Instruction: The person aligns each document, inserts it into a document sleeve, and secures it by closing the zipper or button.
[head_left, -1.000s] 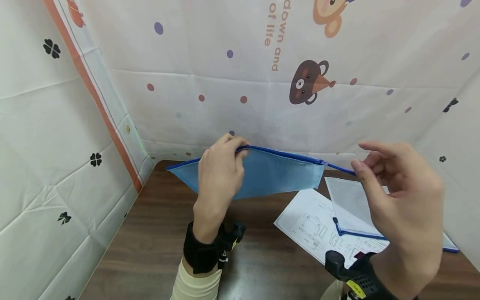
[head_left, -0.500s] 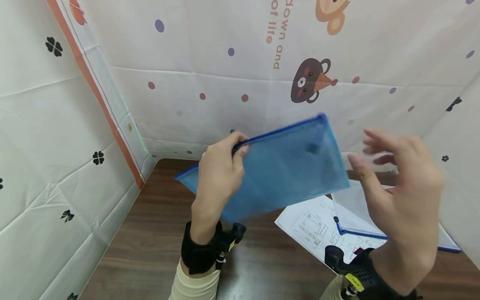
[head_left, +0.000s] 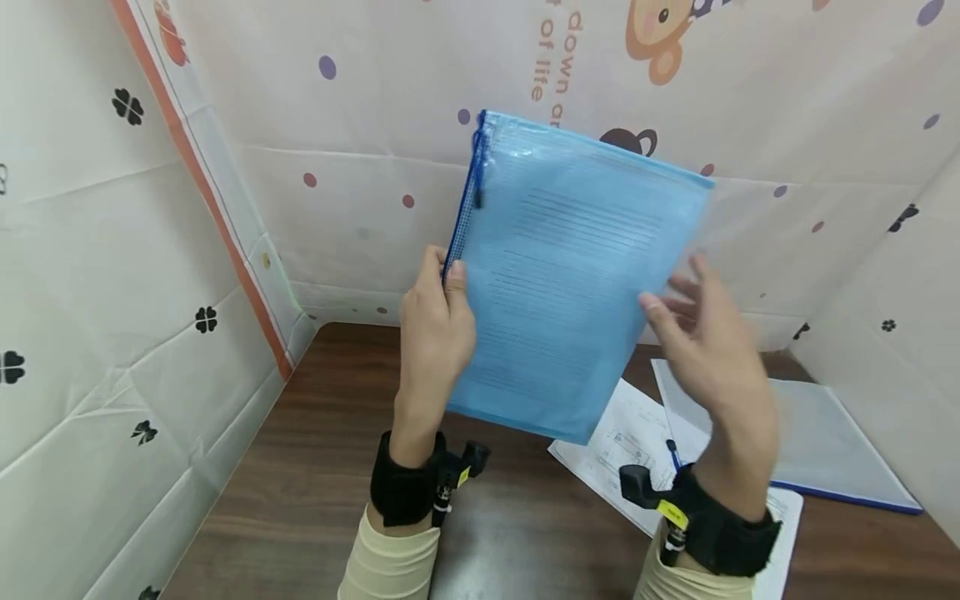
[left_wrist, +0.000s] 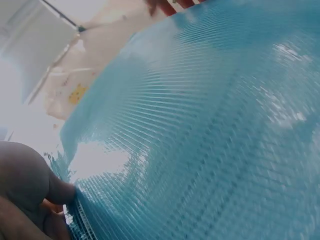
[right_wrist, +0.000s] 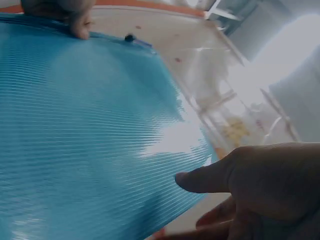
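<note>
Above the desk (head_left: 315,467), left hand (head_left: 435,321) pinches a blue zip pouch (head_left: 562,275) holding a printed sheet; right hand (head_left: 708,350) released.

Blue mesh zip pouch (right_wrist: 85,135) filled the frame from 12 round to 8 o'clock, its ribbed surface glaring near centre. Right hand (right_wrist: 265,185) sat at 4 o'clock, thumb pointing toward 9, just beside the pouch's edge; contact unclear. Other fingers (right_wrist: 75,15) pinched the pouch's top edge at 11 o'clock. Dark zip pull (right_wrist: 130,38) sat just beside them.
</note>
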